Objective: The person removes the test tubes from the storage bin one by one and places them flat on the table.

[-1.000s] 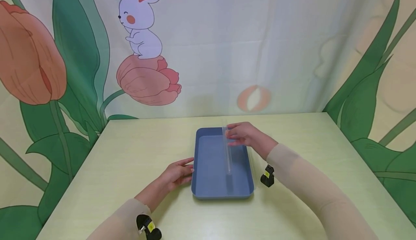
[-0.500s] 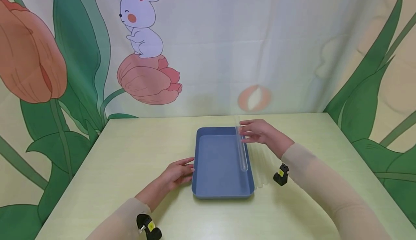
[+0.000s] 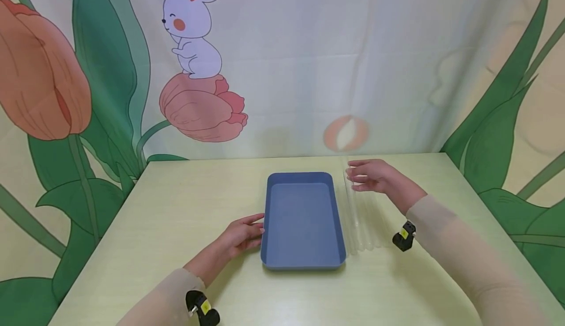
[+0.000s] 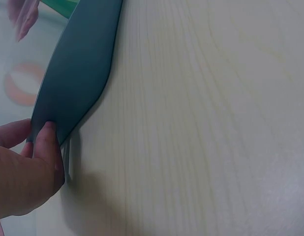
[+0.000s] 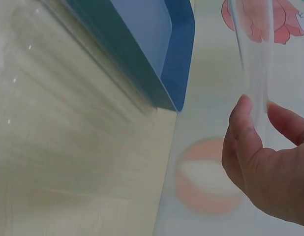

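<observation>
My right hand pinches a clear test tube near its far end, between thumb and fingers. In the head view that transparent tube points toward me, just right of the blue tray. Several more clear tubes lie side by side on the table there, partly under my right hand and hard to separate. At the tray's left wall, my left hand rests with its fingers touching the side. The left wrist view shows one fingertip on the tray's outer wall.
The pale wooden table bears the tray at its middle. Behind its far edge hangs a printed curtain with a rabbit and tulips. A black wrist camera sits below the right sleeve.
My right hand has carried the test tube rightward, from above the tray to beyond its right side. The tubes on the table show more now. My left hand has stayed put.
</observation>
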`<action>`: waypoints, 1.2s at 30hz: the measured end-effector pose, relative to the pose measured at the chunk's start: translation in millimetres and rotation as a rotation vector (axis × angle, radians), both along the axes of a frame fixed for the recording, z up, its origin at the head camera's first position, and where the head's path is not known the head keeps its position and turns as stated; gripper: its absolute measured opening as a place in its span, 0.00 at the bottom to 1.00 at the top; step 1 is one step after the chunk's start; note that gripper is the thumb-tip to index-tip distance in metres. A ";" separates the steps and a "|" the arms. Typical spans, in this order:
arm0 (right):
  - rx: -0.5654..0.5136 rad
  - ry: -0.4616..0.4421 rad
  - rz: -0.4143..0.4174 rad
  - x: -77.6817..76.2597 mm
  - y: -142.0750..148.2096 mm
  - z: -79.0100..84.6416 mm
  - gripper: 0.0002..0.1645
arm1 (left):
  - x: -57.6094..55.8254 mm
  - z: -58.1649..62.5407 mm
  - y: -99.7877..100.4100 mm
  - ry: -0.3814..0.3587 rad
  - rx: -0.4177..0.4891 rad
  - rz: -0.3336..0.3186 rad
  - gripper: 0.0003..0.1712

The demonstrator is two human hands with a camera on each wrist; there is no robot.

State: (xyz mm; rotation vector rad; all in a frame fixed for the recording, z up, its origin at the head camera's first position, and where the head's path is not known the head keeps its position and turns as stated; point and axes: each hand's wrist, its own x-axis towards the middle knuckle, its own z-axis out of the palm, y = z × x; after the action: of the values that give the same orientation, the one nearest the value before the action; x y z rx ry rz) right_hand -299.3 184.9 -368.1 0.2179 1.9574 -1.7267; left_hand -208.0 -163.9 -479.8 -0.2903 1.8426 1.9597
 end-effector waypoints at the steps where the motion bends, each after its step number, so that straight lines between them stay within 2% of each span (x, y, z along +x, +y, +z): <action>1: 0.004 0.002 -0.002 -0.2 3.4 0.4 0.39 | 0.0 -0.1 -0.1 0.000 -0.001 0.000 0.33; 9: 0.058 0.032 -0.009 -1.9 29.0 1.9 0.38 | 0.1 0.0 1.4 0.000 0.001 0.003 0.33; 20: 0.097 0.023 -0.011 -3.5 55.3 0.2 0.38 | 0.6 0.3 0.3 -0.002 -0.002 -0.002 0.33; 28: 0.123 0.024 -0.012 -3.3 67.1 -4.8 0.39 | -0.3 -0.8 -0.4 -0.008 0.001 -0.001 0.33; 36: 0.219 0.017 -0.025 -8.7 80.7 -16.8 0.38 | 0.2 -0.1 -0.6 -0.007 0.002 0.000 0.33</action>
State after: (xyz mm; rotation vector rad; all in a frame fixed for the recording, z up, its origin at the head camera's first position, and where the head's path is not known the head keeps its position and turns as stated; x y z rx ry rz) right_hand -308.0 265.6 -384.9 0.3072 2.1651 -1.5320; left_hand -207.8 -164.5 -479.9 -0.2958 1.8364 1.9574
